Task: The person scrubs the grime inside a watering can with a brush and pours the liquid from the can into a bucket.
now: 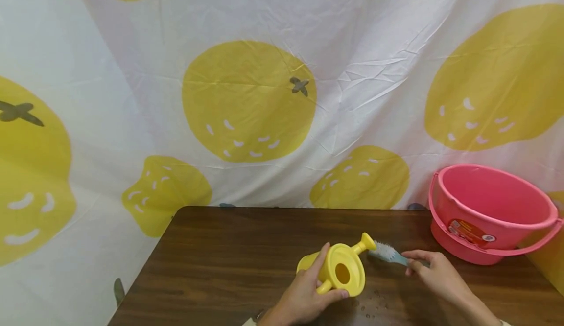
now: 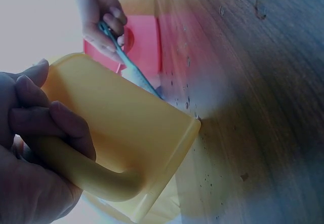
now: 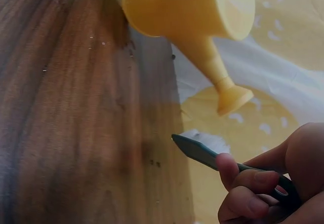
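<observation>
My left hand [image 1: 304,291] grips a yellow watering can [image 1: 352,262] by its handle [image 2: 83,171], fingers curled round it. The can is tilted, with its round top opening facing me and its spout [image 3: 207,64] pointing right. In my right hand [image 1: 434,272] is a scrub brush [image 1: 387,253] with a blue-green handle and white bristles, pinched by the handle. The bristles face up, close to the can's sprinkler head [image 3: 234,100]. In the right wrist view a gap shows between the bristles and the sprinkler head.
A pink bucket [image 1: 493,213] with its handle hanging down stands at the table's back right. Water drops [image 1: 372,309] dot the dark wooden table [image 1: 220,267] below the can. Behind the table hangs a white curtain [image 1: 343,37] with yellow fruit prints.
</observation>
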### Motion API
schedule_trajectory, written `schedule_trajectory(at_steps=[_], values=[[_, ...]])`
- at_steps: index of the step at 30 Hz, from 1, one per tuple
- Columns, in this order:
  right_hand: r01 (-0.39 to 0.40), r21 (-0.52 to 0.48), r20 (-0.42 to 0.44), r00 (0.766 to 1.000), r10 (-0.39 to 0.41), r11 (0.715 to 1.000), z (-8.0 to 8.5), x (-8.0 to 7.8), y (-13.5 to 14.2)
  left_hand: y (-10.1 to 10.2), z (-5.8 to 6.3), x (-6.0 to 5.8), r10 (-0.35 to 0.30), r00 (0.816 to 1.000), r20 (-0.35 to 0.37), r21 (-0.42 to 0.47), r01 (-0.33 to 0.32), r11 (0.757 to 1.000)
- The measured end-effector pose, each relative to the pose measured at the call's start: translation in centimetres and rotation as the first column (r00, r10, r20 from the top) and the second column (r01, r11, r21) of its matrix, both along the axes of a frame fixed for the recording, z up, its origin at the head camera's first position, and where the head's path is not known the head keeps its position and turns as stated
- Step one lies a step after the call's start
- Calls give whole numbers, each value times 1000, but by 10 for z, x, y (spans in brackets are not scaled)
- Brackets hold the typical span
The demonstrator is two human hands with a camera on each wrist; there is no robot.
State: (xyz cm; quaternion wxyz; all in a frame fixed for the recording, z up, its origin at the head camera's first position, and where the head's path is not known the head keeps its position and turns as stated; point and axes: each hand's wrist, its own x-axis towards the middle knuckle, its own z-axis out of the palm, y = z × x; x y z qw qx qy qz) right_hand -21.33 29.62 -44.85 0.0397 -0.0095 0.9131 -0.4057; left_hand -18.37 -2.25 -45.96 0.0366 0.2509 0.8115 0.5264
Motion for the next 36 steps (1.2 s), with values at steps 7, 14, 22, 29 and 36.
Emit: schedule_trajectory(at_steps=[7, 14, 22, 29, 36], values=[[23, -82, 38, 999, -20, 996, -14, 2, -1, 0, 0, 0, 8, 999, 31, -2, -8, 1000], [58, -107, 79, 996, -50, 993, -20, 4, -2, 0, 0, 0, 10, 1000, 29, -2, -10, 1000], [51, -72, 81, 996, -45, 996, -27, 6, 0, 0, 0, 0, 4, 998, 59, 15, -5, 1000], [24, -65, 77, 997, -19, 998, -32, 7, 2, -1, -1, 0, 0, 998, 57, 24, -2, 1000], [37, -41, 94, 995, -33, 998, -38, 5, 2, -1, 0, 0, -7, 998, 58, 24, 6, 1000]])
